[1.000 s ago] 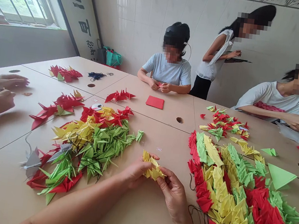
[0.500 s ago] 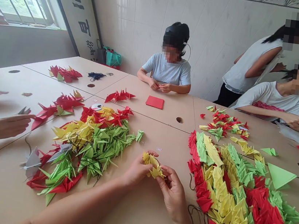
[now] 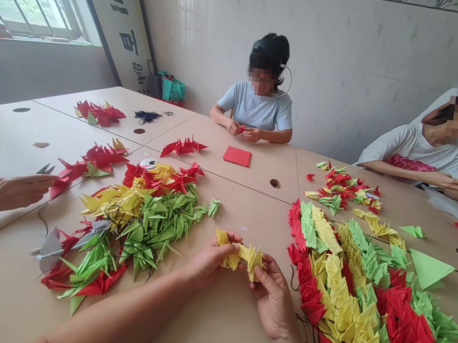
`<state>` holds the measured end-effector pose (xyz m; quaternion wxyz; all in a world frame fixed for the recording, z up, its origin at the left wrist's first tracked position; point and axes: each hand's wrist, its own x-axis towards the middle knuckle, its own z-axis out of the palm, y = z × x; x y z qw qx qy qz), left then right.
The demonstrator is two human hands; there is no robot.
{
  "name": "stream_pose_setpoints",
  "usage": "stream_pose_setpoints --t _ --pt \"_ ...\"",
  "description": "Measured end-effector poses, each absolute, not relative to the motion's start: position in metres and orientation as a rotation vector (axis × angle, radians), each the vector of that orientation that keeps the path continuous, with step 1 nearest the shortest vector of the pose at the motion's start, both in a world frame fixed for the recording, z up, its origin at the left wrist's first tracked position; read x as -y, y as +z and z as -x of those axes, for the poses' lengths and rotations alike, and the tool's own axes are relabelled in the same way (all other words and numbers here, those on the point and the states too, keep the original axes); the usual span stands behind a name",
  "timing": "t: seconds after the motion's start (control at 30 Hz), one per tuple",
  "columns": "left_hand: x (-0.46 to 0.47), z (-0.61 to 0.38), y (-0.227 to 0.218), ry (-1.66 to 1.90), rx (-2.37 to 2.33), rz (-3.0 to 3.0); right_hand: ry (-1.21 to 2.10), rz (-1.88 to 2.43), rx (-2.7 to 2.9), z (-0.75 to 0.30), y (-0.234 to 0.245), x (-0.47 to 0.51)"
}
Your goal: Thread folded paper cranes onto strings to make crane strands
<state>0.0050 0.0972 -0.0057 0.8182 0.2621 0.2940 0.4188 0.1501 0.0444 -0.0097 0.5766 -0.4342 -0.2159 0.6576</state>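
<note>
Plainly, much is gathered and part is in hand

Your bench (image 3: 200, 325) is the largest thing, stretching from you to the person seated opposite. On its right, near you, lie the packed rows (image 3: 357, 318) of red, yellow and green folded paper; from how closely the pieces nest, they look the furthest along. On the left you have a looser heap (image 3: 158, 224) of green, yellow, red and grey folded pieces, seemingly less ordered. Far right, just beyond the rows, a smaller mixed pile (image 3: 351, 190) lies scattered and probably needs sorting. Toward the far middle, a red paper stack (image 3: 237, 156) lies flat, so some paper appears not yet folded.

Your left hand (image 3: 209, 259) and right hand (image 3: 274, 295) meet between heap and rows. They share the yellow folded cluster (image 3: 248, 254), with one bunch at each side and a short yellow stretch between. You seem partway through handling it; what joins it inside cannot be seen.

As for your fingers (image 3: 271, 264), they are drawn in narrow on both sides: the left thumb presses over the left bunch, while the right ones pinch the right bunch. How firmly, you cannot tell from this angle.
</note>
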Motion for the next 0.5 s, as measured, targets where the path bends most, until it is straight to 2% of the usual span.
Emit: stream_pose_setpoints --t 0.27,0.5 --pt "-0.0989 -0.0030 -0.0062 0.847 -0.598 -0.424 1.665 0.914 0.170 -0.1559 -0.0084 -0.0491" --pt "-0.0968 -0.0027 -0.0020 0.818 -0.583 -0.511 1.714 0.831 0.137 -0.1563 -0.0084 -0.0478"
